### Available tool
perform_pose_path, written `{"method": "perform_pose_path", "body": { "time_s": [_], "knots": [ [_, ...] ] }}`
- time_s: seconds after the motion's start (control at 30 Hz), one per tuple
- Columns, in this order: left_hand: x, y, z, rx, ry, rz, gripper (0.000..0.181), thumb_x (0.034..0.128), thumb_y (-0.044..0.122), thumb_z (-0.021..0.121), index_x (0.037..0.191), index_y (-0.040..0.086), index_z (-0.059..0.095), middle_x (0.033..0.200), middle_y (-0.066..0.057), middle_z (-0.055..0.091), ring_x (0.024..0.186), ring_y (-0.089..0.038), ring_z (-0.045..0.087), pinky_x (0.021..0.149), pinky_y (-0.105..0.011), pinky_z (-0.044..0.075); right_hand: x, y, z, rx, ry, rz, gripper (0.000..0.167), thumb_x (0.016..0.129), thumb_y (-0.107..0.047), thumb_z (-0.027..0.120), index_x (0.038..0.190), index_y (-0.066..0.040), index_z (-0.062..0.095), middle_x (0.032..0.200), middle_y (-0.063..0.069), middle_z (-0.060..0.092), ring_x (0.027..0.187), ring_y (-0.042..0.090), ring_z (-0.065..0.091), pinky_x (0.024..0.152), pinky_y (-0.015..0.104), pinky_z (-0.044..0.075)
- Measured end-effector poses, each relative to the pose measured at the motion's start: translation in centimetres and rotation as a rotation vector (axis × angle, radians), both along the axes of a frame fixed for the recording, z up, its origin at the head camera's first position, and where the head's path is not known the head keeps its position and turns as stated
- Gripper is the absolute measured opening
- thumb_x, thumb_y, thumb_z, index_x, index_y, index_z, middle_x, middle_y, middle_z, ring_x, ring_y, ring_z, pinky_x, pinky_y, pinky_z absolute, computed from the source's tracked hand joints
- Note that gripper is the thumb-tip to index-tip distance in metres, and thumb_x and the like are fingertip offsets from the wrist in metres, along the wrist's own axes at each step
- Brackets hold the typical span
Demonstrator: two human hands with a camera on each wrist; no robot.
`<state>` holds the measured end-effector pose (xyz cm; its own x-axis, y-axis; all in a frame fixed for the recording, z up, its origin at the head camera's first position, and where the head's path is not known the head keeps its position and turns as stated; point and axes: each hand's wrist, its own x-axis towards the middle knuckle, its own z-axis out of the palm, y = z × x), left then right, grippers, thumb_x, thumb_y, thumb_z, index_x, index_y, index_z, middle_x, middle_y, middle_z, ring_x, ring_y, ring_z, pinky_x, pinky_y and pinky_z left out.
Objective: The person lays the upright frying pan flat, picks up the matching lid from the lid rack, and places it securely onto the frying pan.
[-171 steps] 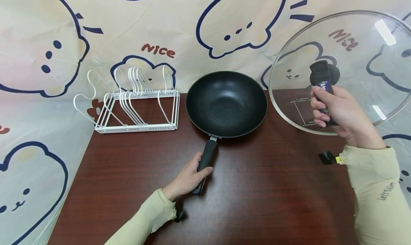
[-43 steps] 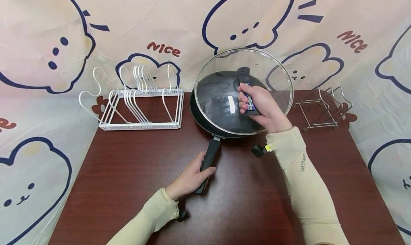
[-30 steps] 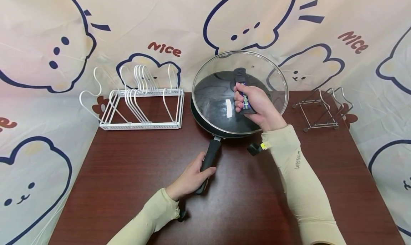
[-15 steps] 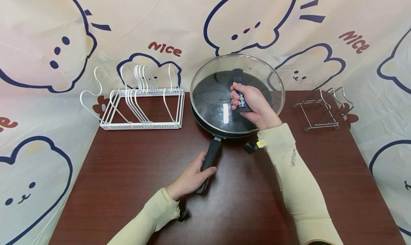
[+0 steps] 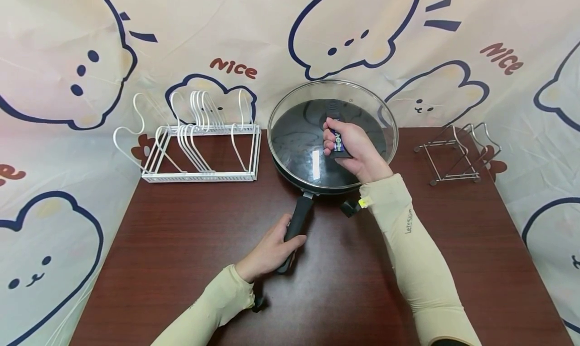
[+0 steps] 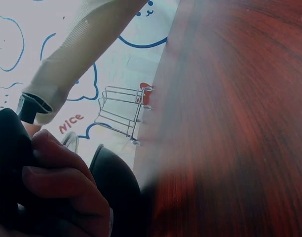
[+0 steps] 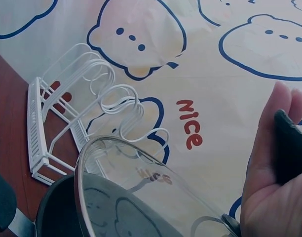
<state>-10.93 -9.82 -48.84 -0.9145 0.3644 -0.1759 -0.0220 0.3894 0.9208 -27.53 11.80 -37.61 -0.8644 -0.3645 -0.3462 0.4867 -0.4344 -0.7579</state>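
Note:
A black frying pan (image 5: 317,191) sits at the back middle of the table, its handle pointing towards me. My left hand (image 5: 267,250) grips that handle (image 5: 300,215), fingers curled round it in the left wrist view. My right hand (image 5: 355,149) holds a large glass lid (image 5: 290,144) with a metal rim by its black upright handle (image 5: 337,140). Held over the pan, the lid covers most of it in the head view. In the right wrist view its rim (image 7: 82,177) stands above the pan's edge; whether they touch anywhere, I cannot tell.
A white rack (image 5: 199,177) with several curved dividers stands left of the pan. To the right is a small metal wire rack (image 5: 453,177). Behind the brown table (image 5: 362,285) hangs a patterned cloth (image 5: 272,28).
My right hand has brought the lid from the far right to over the pan, then a little left and down. The left hand stays on the pan handle.

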Motion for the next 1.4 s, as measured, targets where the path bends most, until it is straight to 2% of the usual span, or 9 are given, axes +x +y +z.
{"method": "perform_pose_path", "body": {
  "time_s": [0.7, 1.4],
  "knots": [
    [0.0, 0.1, 0.1, 0.019, -0.009, -0.003, 0.034, 0.1002, 0.021, 0.065, 0.127, 0.004, 0.053, 0.094, -0.009, 0.057, 0.077, -0.016, 0.055, 0.070, -0.028, 0.049, -0.5, -0.2, -1.1, -0.032, -0.050, -0.016, 0.021, 0.112, -0.025, 0.044, 0.103, -0.007, 0.048, 0.064, -0.001, 0.043, 0.049, 0.011, 0.043, 0.051, 0.022, 0.044],
    [0.1, 0.1, 0.0, 0.006, -0.008, 0.003, 0.034, 0.1001, 0.022, 0.065, 0.128, 0.005, 0.054, 0.095, -0.008, 0.057, 0.078, -0.016, 0.055, 0.071, -0.029, 0.048, -0.6, -0.2, -2.0, -0.040, -0.057, -0.037, 0.021, 0.111, -0.024, 0.047, 0.101, -0.007, 0.051, 0.065, -0.001, 0.045, 0.050, 0.012, 0.043, 0.052, 0.022, 0.044]
  ]
}}
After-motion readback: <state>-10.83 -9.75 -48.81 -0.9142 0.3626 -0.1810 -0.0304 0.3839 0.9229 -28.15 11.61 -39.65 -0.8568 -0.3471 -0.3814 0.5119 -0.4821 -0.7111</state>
